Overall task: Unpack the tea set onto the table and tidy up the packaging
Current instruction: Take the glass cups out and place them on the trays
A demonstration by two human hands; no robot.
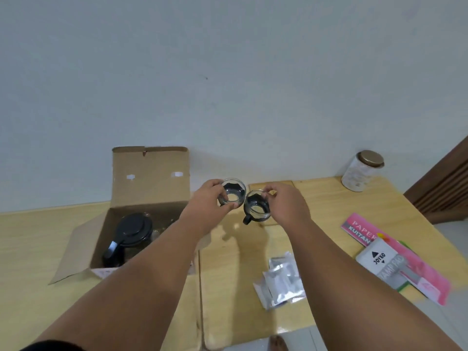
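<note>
At the centre of the frame both hands hold small glass cups above the wooden table (63, 231). The left hand (210, 198) has its fingers clamped around the rim of one cup (233, 192); the right hand (288, 203) pinches the rim of a second cup (256, 206), whose black handle points down. The two cups almost touch. At lower left, the open cardboard box (149, 178) holds a black-lidded teapot (130, 234). At lower right lie silvery plastic bags (281, 282), a pink booklet (359, 229) and a stamp pad (379, 259). A lidded jar (361, 172) stands at upper right.
</note>
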